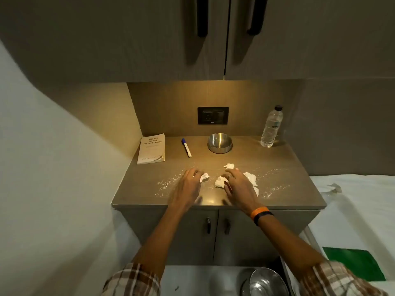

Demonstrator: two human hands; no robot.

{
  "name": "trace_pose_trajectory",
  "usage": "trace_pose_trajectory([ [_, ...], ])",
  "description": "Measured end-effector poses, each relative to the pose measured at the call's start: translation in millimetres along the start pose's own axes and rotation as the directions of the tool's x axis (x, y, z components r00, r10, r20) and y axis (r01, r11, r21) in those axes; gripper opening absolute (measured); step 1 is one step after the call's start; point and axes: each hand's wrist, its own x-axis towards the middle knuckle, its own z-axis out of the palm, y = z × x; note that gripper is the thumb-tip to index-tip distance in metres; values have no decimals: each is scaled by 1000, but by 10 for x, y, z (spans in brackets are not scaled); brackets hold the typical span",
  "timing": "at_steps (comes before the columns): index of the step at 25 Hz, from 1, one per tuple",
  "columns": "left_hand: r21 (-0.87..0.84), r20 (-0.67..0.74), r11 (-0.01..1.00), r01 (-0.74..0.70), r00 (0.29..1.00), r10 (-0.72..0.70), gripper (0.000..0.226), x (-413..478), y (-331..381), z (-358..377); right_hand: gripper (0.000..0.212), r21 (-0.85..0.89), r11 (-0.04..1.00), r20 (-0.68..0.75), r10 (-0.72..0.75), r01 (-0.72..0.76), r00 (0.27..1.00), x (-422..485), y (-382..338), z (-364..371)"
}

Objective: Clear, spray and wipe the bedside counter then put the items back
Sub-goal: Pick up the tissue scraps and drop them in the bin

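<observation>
The brown bedside counter point(277, 167) carries a book point(151, 149) at the back left, a pen with a blue cap point(186, 147), a steel ashtray point(220, 143) and a water bottle point(271, 127) at the back right. White powder is scattered across the front. Several crumpled white tissues lie there: one point(204, 177) at the fingertips of my left hand point(189, 184), one point(220, 181) beside my right hand point(240, 185), one point(229, 166) just beyond it, one point(252, 178) partly under it. Both hands hover low with fingers spread over the tissues.
Upper cabinet doors with black handles point(202, 16) hang overhead. A black wall socket point(213, 115) sits in the back panel. White bedding point(363, 199) with a green cloth point(354, 263) lies to the right. A steel bowl point(267, 283) stands below near me.
</observation>
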Motion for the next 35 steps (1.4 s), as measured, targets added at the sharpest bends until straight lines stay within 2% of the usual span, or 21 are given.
trace_pose_trajectory([
  [2, -67, 84, 997, 31, 996, -25, 48, 166, -138, 137, 29, -7, 999, 46, 42, -42, 998, 122, 65, 192],
  [4, -61, 171, 996, 67, 984, -56, 47, 333, -307, 283, 31, -52, 993, 110, 113, -107, 988, 215, 103, 389],
  [5, -87, 225, 994, 60, 974, -39, 47, 399, -368, 400, 32, -74, 989, 137, 136, -126, 981, 260, 125, 466],
  [7, -26, 248, 999, -37, 968, 42, 38, 511, -450, 579, 32, -106, 985, 172, 155, -139, 973, 334, 161, 564],
  [8, -20, 234, 996, -83, 968, 85, 32, 545, -451, 631, 31, -109, 983, 166, 167, -150, 972, 347, 170, 588],
  [12, -106, 180, 993, -41, 982, 60, 26, 768, -368, 755, 25, -50, 982, 136, 187, -182, 973, 387, 240, 635],
  [15, -176, 155, 983, -51, 985, 79, 25, 1026, -115, 817, 19, 1, 964, 35, 266, -266, 963, 349, 368, 588],
  [17, -238, 151, 970, -46, 985, 83, 25, 1207, 71, 892, 14, 32, 935, -31, 354, -353, 935, 289, 502, 529],
  [20, -185, 196, 979, -85, 973, 122, 33, 1414, 289, 1056, 16, 17, 886, -66, 463, -463, 884, 262, 744, 403],
  [22, -127, 219, 983, -136, 962, 161, 35, 1474, 369, 1145, 21, -48, 861, -22, 506, -506, 862, 273, 896, 342],
  [25, -76, 237, 986, -151, 957, 165, 31, 1491, 430, 1159, 26, -127, 869, 89, 490, -478, 867, 286, 1041, 297],
  [28, -97, 225, 989, -109, 966, 128, 24, 1430, 483, 1081, 27, -64, 886, 121, 464, -459, 878, 343, 1138, 237],
  [31, -222, 167, 974, -54, 982, 92, 16, 1187, 633, 1030, 28, 93, 861, 124, 487, -499, 864, 355, 1252, 129],
  [35, -247, 255, 964, -100, 953, 164, 25, 737, 935, 1141, 21, 266, 798, 36, 553, -541, 832, 190, 1348, 42],
])
